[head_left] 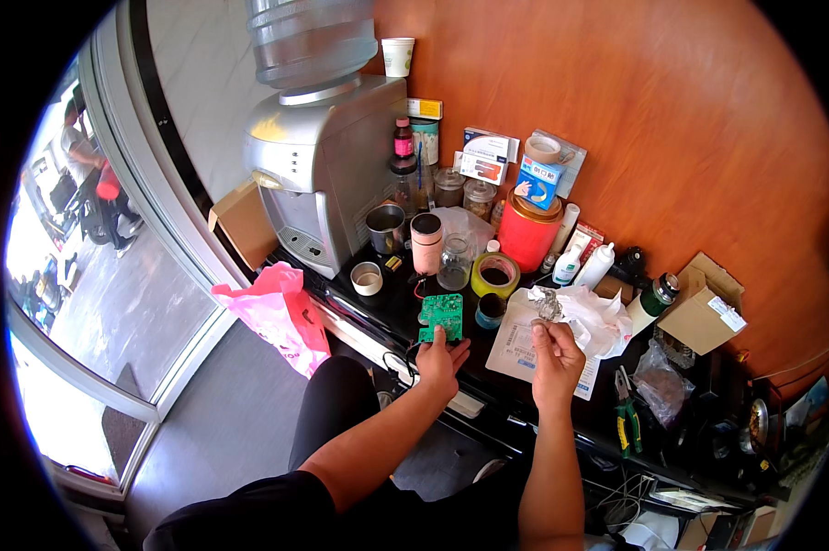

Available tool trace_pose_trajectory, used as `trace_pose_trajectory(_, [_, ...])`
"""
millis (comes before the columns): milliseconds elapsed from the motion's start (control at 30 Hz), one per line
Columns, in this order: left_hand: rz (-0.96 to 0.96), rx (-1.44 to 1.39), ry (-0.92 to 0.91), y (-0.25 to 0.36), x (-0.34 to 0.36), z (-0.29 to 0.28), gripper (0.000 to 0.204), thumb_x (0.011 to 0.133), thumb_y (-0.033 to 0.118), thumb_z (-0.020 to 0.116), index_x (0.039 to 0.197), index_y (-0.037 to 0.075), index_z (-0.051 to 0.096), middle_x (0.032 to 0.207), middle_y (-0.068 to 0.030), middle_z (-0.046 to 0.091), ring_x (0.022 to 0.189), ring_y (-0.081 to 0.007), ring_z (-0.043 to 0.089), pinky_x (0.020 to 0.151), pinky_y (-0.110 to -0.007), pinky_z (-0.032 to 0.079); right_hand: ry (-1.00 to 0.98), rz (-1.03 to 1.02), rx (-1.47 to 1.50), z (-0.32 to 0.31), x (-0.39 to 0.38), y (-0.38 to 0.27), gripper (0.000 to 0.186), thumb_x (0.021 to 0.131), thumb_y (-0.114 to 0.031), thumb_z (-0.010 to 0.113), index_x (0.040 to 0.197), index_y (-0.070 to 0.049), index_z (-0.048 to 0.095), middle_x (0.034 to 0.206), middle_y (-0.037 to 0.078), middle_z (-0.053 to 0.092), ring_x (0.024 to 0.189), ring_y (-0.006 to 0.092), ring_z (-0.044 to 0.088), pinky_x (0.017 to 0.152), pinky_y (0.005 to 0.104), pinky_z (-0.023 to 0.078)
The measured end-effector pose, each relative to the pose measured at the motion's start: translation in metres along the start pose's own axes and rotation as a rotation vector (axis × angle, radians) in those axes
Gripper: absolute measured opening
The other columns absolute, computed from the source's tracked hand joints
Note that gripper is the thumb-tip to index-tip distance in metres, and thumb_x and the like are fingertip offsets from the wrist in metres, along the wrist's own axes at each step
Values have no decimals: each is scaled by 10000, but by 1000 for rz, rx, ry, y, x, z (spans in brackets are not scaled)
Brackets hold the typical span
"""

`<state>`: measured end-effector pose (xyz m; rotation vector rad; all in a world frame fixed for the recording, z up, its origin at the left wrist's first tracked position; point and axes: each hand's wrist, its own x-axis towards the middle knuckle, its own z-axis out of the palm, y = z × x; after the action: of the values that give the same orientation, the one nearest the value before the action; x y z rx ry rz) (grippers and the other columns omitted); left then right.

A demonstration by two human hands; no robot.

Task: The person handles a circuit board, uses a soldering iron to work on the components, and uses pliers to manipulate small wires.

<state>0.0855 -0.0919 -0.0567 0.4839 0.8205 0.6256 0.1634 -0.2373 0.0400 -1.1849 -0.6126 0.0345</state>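
My left hand (440,367) grips a green circuit board (443,312) by its near edge, thumb on the top face. The board is held over the front of the black counter, and thin dark and red wires are beside it. In my right hand (557,365) a small tangle of thin silvery wire (548,303) is pinched between thumb and fingertips. It is raised above a printed white sheet (515,351) and a crumpled white plastic bag (598,317). A small dark blue jar (491,312) stands between the two hands.
Behind the hands are a yellow tape roll (494,275), a glass jar (454,263), a pink tumbler (426,243) and a red canister (528,234). Green-handled pliers (627,418) lie right. A water dispenser (318,165) and a pink bag (281,317) are left. Outside the glass door is a person.
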Motion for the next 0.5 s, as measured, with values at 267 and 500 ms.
trace_pose_trajectory(267, [-84, -128, -147, 7, 6, -22, 228, 1013, 196, 520, 1180, 54, 453, 1136, -183, 607, 1087, -353, 649, 952, -464, 522, 4, 10, 4, 0, -2, -3, 109, 915, -41, 691, 983, 42, 669, 901, 15, 590, 785, 69, 537, 714, 213, 434])
trace_pose_trajectory(500, [-129, -59, -135, 21, -7, -24, 286, 1005, 181, 505, 1232, 12, 464, 1246, -199, 558, 1168, -355, 605, 1036, -471, 479, -23, 59, 23, 2, -6, -3, 113, 920, -28, 678, 999, 51, 668, 909, 18, 601, 794, 65, 538, 721, 209, 432])
